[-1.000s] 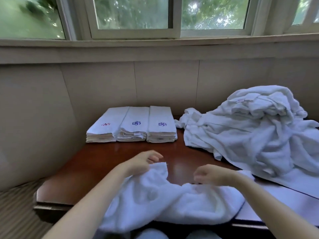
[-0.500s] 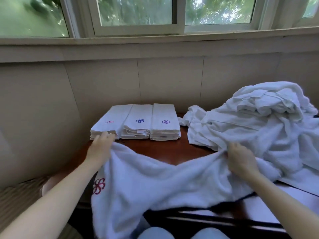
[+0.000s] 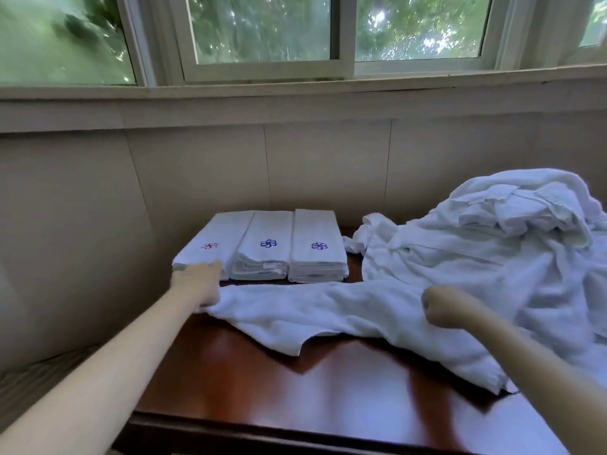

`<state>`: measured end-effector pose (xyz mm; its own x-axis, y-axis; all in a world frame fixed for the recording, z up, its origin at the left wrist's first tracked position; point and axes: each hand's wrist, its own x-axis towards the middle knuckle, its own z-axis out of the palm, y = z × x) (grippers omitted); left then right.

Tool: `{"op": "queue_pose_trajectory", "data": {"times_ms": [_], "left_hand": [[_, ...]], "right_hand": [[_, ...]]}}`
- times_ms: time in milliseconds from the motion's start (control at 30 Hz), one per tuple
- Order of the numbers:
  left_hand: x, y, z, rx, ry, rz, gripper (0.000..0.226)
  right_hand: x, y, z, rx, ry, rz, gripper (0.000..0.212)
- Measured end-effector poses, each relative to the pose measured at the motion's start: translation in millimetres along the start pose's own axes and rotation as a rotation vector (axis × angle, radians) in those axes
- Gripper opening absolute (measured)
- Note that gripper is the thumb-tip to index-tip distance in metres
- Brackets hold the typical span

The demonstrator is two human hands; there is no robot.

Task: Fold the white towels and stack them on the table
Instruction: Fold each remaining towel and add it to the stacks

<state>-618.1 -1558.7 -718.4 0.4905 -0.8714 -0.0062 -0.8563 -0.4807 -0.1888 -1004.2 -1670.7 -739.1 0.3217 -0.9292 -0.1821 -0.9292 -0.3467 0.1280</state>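
The dark wooden table (image 3: pixel 328 389) fills the lower frame. A heap (image 3: pixel 512 254) of unfolded white towels covers its right side. One towel (image 3: pixel 312 307) lies stretched across the middle, its right end running into the heap. Three folded stacks (image 3: pixel 262 254) sit just behind it. The left hand (image 3: pixel 200 285) grips the towel's left corner, right against the nearest stack; the right hand (image 3: pixel 440 307) is fisted on the cloth. A pull leftward could likely topple that stack or drag heap cloth along.

A white-framed sliding window (image 3: pixel 262 68) runs above a broad sill (image 3: pixel 295 93), green foliage (image 3: pixel 417 24) blurred behind the glass. Beige wall panels (image 3: pixel 197 165) stand below it, and a striped surface (image 3: pixel 39 372) lies lower left.
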Motion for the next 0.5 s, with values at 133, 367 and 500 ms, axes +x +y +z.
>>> {"op": "queue_pose_trajectory", "data": {"times_ms": [133,367,500], "left_hand": [[3,35,39,0.078,-0.107,0.172,0.068],[15,57,64,-0.323,-0.191,0.107,0.079],[18,43,49,-0.406,-0.389,0.18,0.062]], "right_hand": [[17,-32,21,0.1,0.266,-0.19,0.045],[35,-54,31,0.257,0.04,-0.247,0.061],[36,-49,32,0.415,-0.069,-0.261,0.039]]}}
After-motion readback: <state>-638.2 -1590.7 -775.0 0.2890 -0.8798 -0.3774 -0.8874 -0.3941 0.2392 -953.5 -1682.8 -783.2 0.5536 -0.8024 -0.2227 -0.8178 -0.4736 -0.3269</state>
